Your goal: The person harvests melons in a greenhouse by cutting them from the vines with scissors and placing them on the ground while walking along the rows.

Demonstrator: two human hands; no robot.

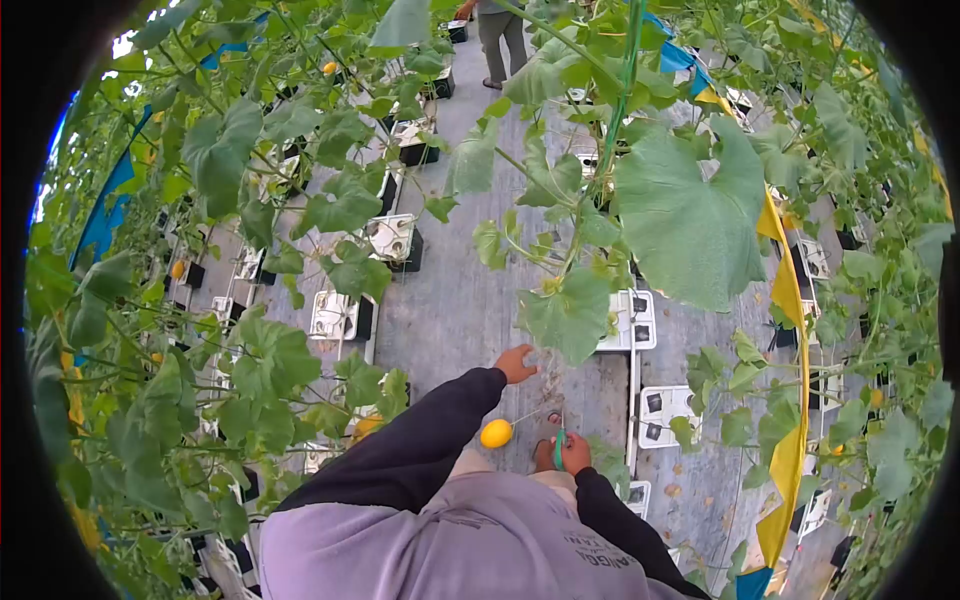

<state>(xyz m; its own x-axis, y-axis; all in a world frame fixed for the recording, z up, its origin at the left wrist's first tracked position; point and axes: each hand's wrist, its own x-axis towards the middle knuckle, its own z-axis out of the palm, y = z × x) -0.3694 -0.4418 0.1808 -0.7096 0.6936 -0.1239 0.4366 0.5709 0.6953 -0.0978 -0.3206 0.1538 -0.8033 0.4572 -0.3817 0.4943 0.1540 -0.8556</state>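
My left hand is stretched forward over the walkway, its fingers apart and nothing visible in it. Low by my right leg, my right hand grips green-handled scissors, whose thin blades point away from me. Between my left forearm and the scissors is a small yellow melon. From it a thin stem runs up and to the right; where the stem ends is hard to make out. A large green leaf hangs just beyond my left hand.
Leafy vines line both sides of the grey-covered walkway. White-lidded planter boxes stand along it, joined by a white pipe. Yellow and blue ribbon hangs at the right. Another person stands farther up the path.
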